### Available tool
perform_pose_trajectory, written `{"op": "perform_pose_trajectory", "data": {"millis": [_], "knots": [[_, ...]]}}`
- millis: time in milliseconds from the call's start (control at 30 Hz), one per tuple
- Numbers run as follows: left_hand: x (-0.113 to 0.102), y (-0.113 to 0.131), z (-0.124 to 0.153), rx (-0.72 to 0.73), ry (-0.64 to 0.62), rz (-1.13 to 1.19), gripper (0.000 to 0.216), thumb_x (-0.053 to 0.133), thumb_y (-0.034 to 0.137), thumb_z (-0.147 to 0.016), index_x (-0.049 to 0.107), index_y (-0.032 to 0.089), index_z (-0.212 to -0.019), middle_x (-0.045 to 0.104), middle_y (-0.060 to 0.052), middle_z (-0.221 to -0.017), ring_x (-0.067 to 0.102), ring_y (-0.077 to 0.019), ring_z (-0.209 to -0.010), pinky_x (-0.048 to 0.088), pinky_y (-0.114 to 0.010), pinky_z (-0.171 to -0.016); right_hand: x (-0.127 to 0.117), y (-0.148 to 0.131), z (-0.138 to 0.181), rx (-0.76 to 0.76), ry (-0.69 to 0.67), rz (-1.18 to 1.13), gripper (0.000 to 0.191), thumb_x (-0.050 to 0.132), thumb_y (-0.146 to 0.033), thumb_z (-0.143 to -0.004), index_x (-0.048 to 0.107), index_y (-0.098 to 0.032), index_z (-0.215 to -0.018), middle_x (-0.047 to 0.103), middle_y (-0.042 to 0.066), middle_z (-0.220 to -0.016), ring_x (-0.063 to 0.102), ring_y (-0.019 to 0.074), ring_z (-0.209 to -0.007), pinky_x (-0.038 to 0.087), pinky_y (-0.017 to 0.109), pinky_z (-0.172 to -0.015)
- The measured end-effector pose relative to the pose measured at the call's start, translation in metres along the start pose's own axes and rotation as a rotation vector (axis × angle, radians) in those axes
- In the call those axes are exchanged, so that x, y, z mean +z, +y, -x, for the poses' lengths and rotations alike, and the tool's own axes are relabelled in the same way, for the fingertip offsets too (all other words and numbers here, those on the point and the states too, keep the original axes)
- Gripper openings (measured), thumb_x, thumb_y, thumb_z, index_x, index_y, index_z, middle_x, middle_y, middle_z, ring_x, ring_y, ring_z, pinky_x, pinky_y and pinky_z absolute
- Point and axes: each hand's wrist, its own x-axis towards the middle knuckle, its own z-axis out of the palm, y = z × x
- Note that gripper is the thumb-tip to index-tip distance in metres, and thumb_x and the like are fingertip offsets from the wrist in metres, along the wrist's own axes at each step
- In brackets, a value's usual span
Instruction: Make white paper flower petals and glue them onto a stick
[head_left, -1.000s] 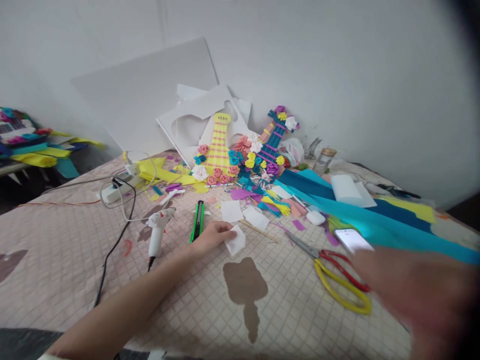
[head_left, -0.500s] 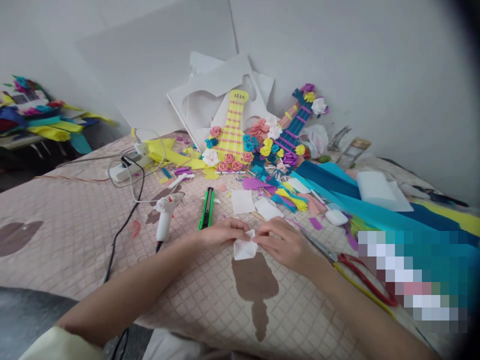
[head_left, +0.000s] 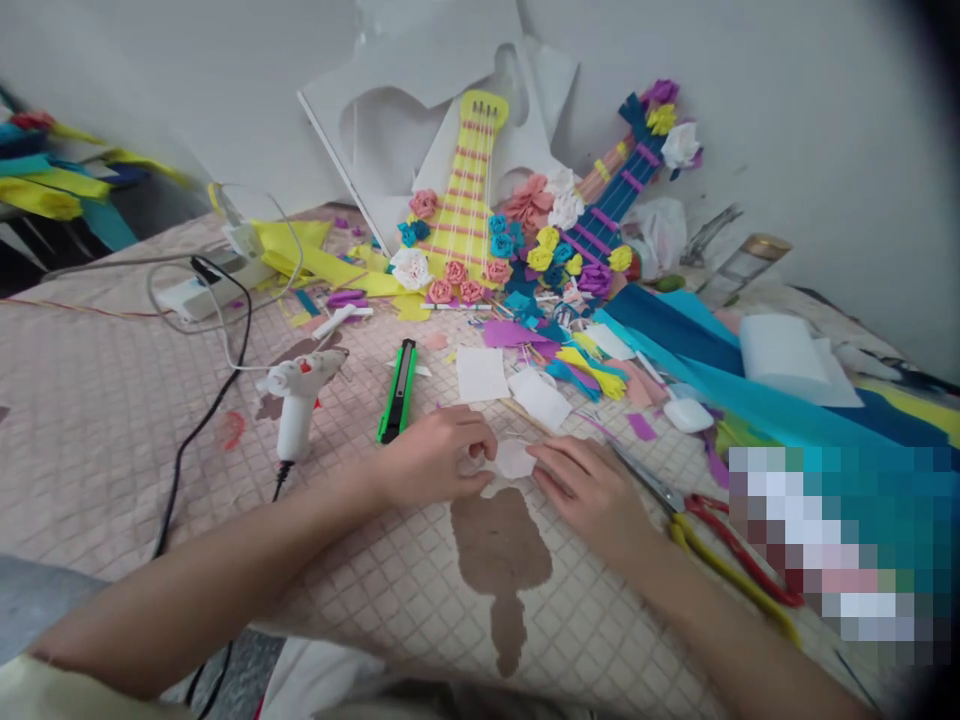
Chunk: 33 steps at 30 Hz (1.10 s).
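Between my hands, just above the quilted cover, is a small piece of white paper (head_left: 515,459). My left hand (head_left: 442,455) curls its fingers round the paper's left end, which partly hides it. The fingertips of my right hand (head_left: 592,490) pinch the paper's right edge. Two more white paper squares, one upright (head_left: 482,375) and one slanted (head_left: 541,398), lie just beyond my hands. A green utility knife (head_left: 397,392) rests close to my left hand. Scissors with red and yellow handles (head_left: 739,550) lie beside my right forearm.
A white glue gun (head_left: 296,405) stands at the left, its black cord trailing to the front edge. Behind it sits a power strip (head_left: 214,283). A yellow paper guitar (head_left: 465,210) and a blue one (head_left: 607,225) with paper flowers lean at the back. Teal paper (head_left: 697,380) covers the right side.
The white paper has turned from hanging upright to stretching sideways between my hands. My left fingers have curled round its end. The view has tilted down and moved closer.
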Motion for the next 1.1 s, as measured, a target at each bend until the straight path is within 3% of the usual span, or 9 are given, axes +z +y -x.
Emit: {"op": "perform_pose_trajectory", "data": {"millis": [200,433,667,867,1100], "knots": [[0.009,0.002,0.0,0.02,-0.079,-0.113,0.006,0.059,0.021,-0.077,0.058,0.015,-0.077,0.06,-0.002,-0.075,0.052,-0.0133,-0.073,0.04,-0.024,-0.069,0.0,0.001,0.0,0.076,0.002,-0.098,0.009,0.055,-0.011,-0.082,0.063,-0.016,-0.078,0.062,0.005,-0.077,0.055,0.0159,-0.073,0.044,0.03,-0.068],[0.002,0.003,0.003,0.005,0.142,-0.31,0.012,0.057,0.027,-0.08,0.054,0.015,-0.076,0.057,-0.002,-0.073,0.051,-0.0145,-0.07,0.04,-0.025,-0.065,-0.001,-0.003,-0.015,-0.082,0.137,0.026,0.011,0.057,-0.006,-0.078,0.061,-0.016,-0.076,0.063,0.005,-0.074,0.054,0.0153,-0.068,0.041,0.031,-0.065],[0.001,-0.001,0.003,0.032,-0.06,-0.397,0.003,0.054,0.016,-0.079,0.056,0.015,-0.077,0.06,-0.003,-0.077,0.053,-0.0163,-0.073,0.042,-0.028,-0.066,0.008,-0.007,-0.005,-0.05,0.007,-0.018,0.01,0.055,-0.008,-0.081,0.062,-0.015,-0.084,0.062,0.007,-0.077,0.053,0.0163,-0.071,0.042,0.032,-0.068],[0.002,0.002,0.003,0.031,-0.102,-0.359,0.011,0.051,0.02,-0.082,0.06,0.015,-0.079,0.06,-0.003,-0.074,0.054,-0.0165,-0.073,0.043,-0.028,-0.068,0.007,-0.008,-0.002,0.039,-0.004,-0.121,0.009,0.057,-0.011,-0.08,0.064,-0.015,-0.077,0.062,0.007,-0.076,0.053,0.0172,-0.072,0.043,0.032,-0.068],[0.005,0.001,0.002,0.006,-0.17,-0.299,0.018,0.049,0.021,-0.084,0.063,0.015,-0.074,0.059,-0.002,-0.07,0.054,-0.0148,-0.07,0.043,-0.027,-0.066,0.01,-0.005,0.0,0.108,-0.107,-0.239,0.011,0.056,-0.016,-0.082,0.066,-0.017,-0.077,0.061,0.005,-0.076,0.054,0.0164,-0.073,0.042,0.032,-0.071]]}}
